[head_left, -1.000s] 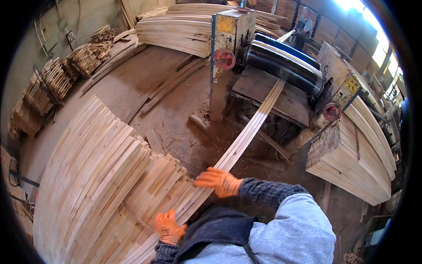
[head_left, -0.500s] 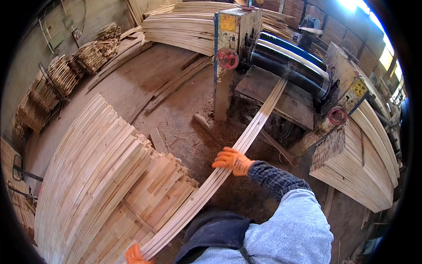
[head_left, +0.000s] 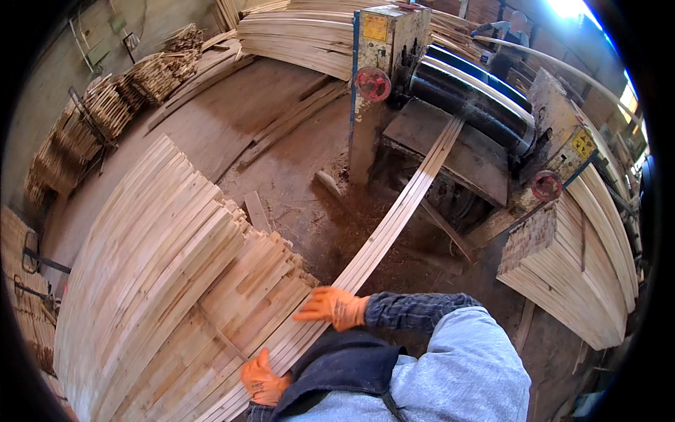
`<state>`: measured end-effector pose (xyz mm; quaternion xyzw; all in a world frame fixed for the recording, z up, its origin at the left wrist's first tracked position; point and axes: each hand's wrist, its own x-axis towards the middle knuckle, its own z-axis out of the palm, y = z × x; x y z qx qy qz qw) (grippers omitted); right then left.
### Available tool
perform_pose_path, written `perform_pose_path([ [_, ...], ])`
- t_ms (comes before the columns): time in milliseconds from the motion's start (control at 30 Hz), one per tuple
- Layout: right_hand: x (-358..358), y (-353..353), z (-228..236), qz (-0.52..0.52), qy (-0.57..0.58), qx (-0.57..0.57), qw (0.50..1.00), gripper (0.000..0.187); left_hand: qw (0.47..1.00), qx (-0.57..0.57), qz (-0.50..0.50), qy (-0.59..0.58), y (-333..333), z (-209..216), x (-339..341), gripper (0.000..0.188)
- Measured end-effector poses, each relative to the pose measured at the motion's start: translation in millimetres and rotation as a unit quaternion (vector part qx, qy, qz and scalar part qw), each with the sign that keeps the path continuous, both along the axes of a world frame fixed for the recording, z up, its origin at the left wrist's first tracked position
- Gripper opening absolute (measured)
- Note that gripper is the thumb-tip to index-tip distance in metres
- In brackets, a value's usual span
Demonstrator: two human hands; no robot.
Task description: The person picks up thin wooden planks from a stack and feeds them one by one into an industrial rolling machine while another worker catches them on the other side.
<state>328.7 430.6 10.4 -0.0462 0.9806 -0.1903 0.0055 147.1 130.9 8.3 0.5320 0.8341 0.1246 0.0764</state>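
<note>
as strips (head_left: 382,243) slant beneath right grip (head_left: 333,308), left grip (head_left: 264,380) covers nearer stretch

Yellow labels (head_left: 375,27) on machine posts (head_left: 365,133), print on right glove (head_left: 332,308): none legible

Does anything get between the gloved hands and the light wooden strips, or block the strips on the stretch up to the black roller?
Nothing visible does. The right hand lies across the strips, the left hand is on or beside them, and no object crosses them from the right hand to the black roller.
</note>
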Motion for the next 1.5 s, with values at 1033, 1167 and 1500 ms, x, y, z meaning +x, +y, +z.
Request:
perform_pose_path([
  [1033,69,93,29,-0.135,-0.17,0.112,0.97,0.086,0.998,0.033,-0.019,0.048,-79,41,-9,0.077],
  [1167,89,117,19,-0.2,-0.151,0.169,0.953,0.081,0.996,-0.074,0.011,0.049,-121,36,-25,0.097],
  [1500,33,65,24,-0.072,-0.126,0.05,0.988,0.095,0.994,-0.063,-0.012,-0.09,4,13,4,0.07],
])
